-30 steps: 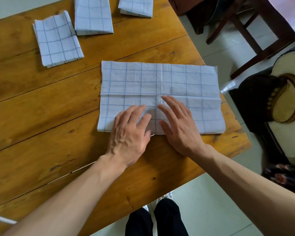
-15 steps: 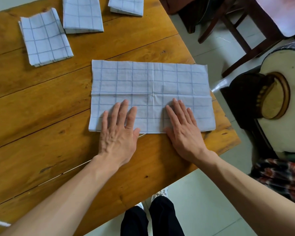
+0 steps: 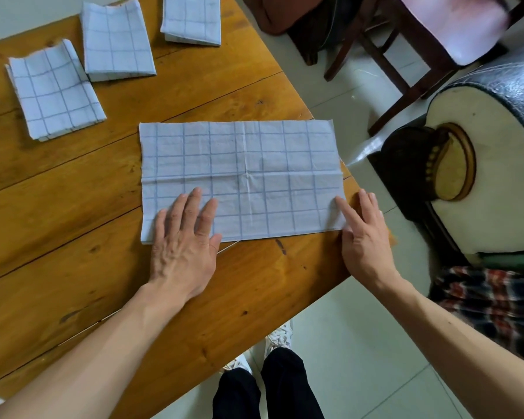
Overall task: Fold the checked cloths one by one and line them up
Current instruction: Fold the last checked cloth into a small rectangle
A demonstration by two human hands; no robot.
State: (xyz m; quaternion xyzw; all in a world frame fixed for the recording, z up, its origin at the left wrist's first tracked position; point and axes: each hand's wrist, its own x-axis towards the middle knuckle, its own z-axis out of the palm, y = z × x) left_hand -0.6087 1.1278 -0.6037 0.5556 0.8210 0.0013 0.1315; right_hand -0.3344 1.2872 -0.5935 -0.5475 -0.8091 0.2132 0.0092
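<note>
A: Both hands have slid apart along the near edge since the earlier frames. Left hand (image 3: 183,243) now lies near the cloth's left end; right hand (image 3: 362,234) has reached the right end.

B: Hand states?

A: Left: fingers straight, spread, flat on the half-folded cloth (image 3: 239,176), heel of the palm on the wooden table (image 3: 73,237). Nothing grasped. Right: fingers straight, index fingertip touching the cloth's near right corner, the other fingers on the table just beside the edge. Also nothing grasped.

B: Cloth position?

A: Flat, a long rectangle, at the table's right side; its right edge reaches the table's edge. Creases cross at its middle.

B: Finished items?

A: Three, in a row at the far side: left folded cloth (image 3: 53,92), middle folded cloth (image 3: 117,40), right folded cloth (image 3: 191,18). The left two sit just beside each other; the third stands apart.

B: Surroundings?

A: Dark wooden chair (image 3: 406,55) and an upholstered armrest (image 3: 481,164) on the right, over tiled floor (image 3: 360,358).
</note>
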